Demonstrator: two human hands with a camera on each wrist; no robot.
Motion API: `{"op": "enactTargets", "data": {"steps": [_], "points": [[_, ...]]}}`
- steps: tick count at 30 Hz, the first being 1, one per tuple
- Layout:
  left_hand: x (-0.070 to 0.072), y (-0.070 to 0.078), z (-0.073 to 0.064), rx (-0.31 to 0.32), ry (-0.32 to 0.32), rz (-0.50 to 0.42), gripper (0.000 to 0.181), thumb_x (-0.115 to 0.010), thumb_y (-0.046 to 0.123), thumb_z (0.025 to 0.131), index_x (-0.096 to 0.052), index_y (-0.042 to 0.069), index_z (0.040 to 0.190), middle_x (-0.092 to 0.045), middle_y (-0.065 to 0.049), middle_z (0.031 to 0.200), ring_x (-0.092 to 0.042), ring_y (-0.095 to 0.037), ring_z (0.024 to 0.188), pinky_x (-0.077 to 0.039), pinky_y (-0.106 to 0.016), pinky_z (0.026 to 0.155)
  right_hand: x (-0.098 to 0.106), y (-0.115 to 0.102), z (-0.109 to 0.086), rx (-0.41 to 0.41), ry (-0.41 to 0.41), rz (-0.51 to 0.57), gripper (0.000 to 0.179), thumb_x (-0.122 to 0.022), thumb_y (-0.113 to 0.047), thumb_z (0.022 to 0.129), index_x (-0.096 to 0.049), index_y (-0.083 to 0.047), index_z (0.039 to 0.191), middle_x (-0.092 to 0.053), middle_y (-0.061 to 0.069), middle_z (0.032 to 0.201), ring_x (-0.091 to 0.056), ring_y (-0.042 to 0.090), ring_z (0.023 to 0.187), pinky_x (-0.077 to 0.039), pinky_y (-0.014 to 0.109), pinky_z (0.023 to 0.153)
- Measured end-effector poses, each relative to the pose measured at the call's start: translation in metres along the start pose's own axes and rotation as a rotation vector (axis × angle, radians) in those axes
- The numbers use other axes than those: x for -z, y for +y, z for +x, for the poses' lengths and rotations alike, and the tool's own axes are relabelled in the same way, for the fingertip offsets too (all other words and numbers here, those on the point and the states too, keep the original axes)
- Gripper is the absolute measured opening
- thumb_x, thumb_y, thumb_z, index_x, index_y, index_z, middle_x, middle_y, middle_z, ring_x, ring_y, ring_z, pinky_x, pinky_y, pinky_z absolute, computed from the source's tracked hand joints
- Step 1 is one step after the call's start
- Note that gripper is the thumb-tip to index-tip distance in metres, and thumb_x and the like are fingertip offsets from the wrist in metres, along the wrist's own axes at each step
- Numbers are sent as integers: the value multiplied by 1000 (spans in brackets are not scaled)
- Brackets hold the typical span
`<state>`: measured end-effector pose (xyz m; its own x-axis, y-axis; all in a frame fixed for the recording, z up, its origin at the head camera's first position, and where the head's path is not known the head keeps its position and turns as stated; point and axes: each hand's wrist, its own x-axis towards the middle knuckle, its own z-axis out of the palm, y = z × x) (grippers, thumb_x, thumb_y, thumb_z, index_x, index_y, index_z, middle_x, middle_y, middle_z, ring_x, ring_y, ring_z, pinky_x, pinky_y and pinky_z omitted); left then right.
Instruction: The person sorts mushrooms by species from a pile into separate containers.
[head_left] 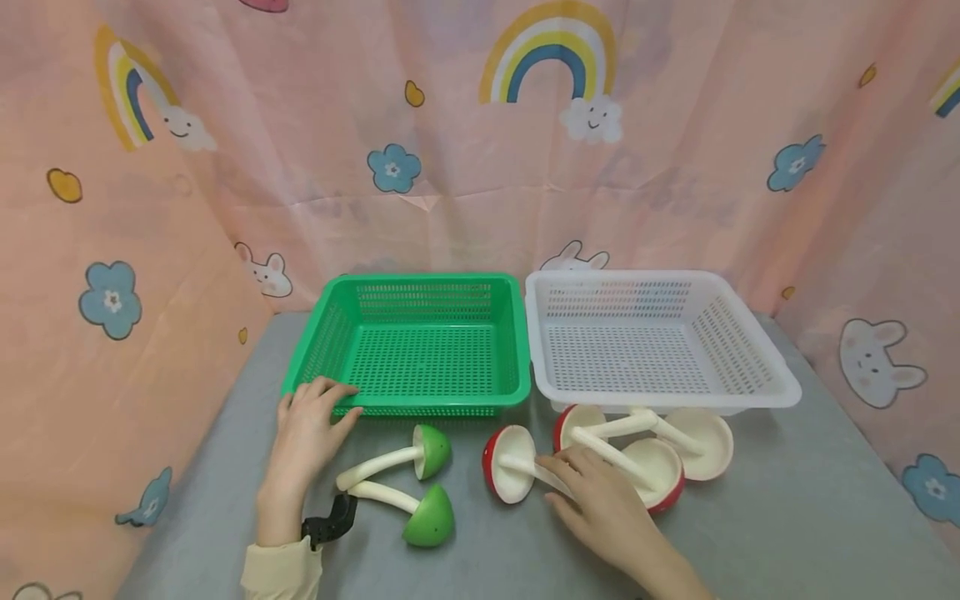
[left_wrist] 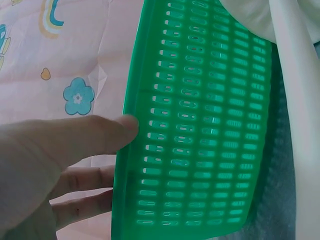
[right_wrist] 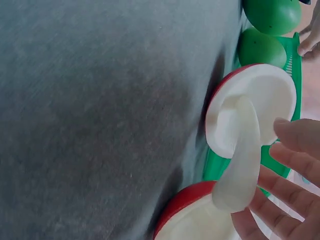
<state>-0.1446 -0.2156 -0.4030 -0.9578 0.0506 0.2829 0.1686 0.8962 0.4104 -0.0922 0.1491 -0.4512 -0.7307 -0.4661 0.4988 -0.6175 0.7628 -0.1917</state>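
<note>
At the near left corner of the green basket [head_left: 431, 404], my left hand [head_left: 309, 429] grips the rim. Its thumb [left_wrist: 100, 136] lies on the outer side, the other fingers behind the rim. My right hand [head_left: 606, 510] is at the stem of a toy mushroom with a red cap [head_left: 491, 467]. Straight fingers lie along that stem [right_wrist: 245, 165], while the thumb stands apart from it. Several more mushrooms lie piled beyond this hand, including a red-capped one [head_left: 670, 498]. Two green-capped mushrooms [head_left: 432, 452] [head_left: 431, 518] lie beside my left wrist, stems meeting.
A white basket [head_left: 663, 400] stands right of the green one, their rims close together. Both rest on a grey tabletop [head_left: 495, 558]. A pink curtain [head_left: 465, 225] with rainbows and rabbits hangs behind and on both sides. My left wrist wears a black device [head_left: 330, 522].
</note>
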Motion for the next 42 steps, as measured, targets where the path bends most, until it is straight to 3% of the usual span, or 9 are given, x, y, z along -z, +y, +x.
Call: {"op": "enactTargets", "data": {"steps": [16, 24, 31, 38, 42], "points": [[-4, 0, 3, 4, -2, 4, 24, -71, 16, 87, -70, 9, 109, -61, -12, 108, -50, -38, 109, -19, -71, 106, -6, 0, 6, -25, -73, -116, 46, -80, -2, 63, -68, -23, 102, -61, -11, 86, -54, 10, 75, -44, 21, 59], [-4, 2, 2, 7, 0, -1, 23, -71, 16, 87, -70, 9, 108, -62, -13, 107, -50, -38, 110, -18, -72, 106, -9, 2, 6, 12, 17, -86, 41, -80, 0, 62, -70, -22, 95, -59, -12, 85, -54, 7, 74, -43, 20, 59], [-3, 2, 2, 4, 0, -2, 22, -71, 15, 87, -70, 9, 108, -62, -12, 107, -50, -38, 110, -18, -73, 106, -7, 1, 6, 27, 49, -49, 41, -78, 3, 63, -70, -20, 95, -60, -12, 87, -55, 6, 78, -46, 21, 64], [-3, 2, 0, -3, 10, -7, 22, -72, 14, 86, -70, 9, 107, -62, -12, 106, -50, -38, 108, -19, -72, 106, 1, 0, 8, 72, 106, -14, 42, -75, 5, 63, -70, -20, 97, -60, -10, 88, -54, 7, 78, -43, 19, 66], [-3, 0, -1, -7, 17, -2, 21, -72, 14, 86, -70, 9, 106, -62, -12, 106, -50, -38, 108, -19, -72, 106, 9, -2, 11, 87, 100, 14, 42, -70, 5, 66, -70, -20, 100, -60, -9, 89, -52, 6, 77, -41, 17, 65]]}}
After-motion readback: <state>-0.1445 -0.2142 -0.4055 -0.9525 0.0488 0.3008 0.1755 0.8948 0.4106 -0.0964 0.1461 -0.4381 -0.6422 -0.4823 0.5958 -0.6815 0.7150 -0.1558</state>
